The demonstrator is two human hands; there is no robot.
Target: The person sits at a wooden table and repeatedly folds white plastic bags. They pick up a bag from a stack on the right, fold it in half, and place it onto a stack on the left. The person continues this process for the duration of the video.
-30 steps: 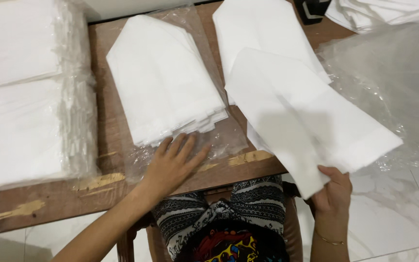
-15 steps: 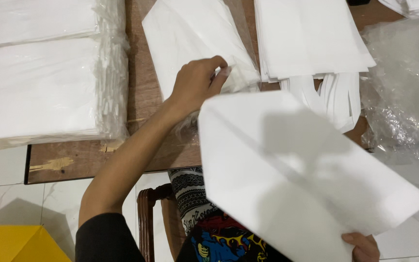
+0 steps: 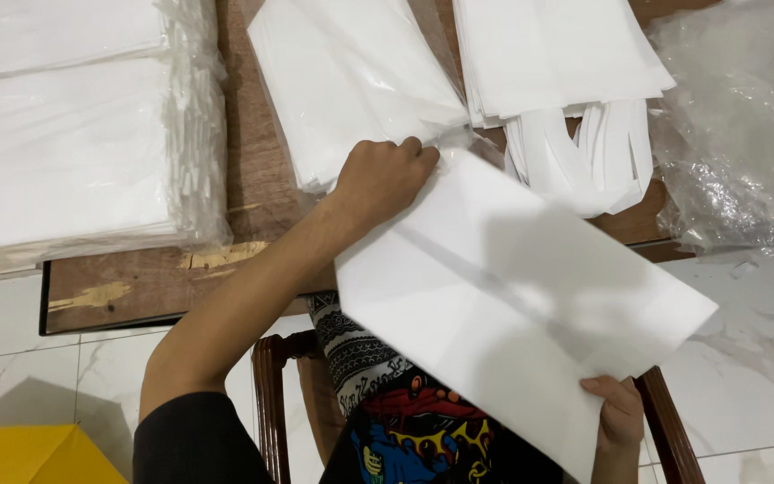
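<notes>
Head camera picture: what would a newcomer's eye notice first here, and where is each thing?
First comes the large white folded sheet in the middle, tilted over the person's lap, with the right hand pinching its lower edge and the left hand at its upper corner. Next are the white stacks on the wooden table: a plastic-wrapped stack at left and an open pile just above the left hand.

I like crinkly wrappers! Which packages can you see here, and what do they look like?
Clear plastic-wrapped bundles of white sheets: table's left side, two flat blocks.
Opened clear wrapper under white pile: table middle, by left hand.
Crumpled empty clear plastic wrap: right edge, shiny.
No labels, signs, screens.
</notes>
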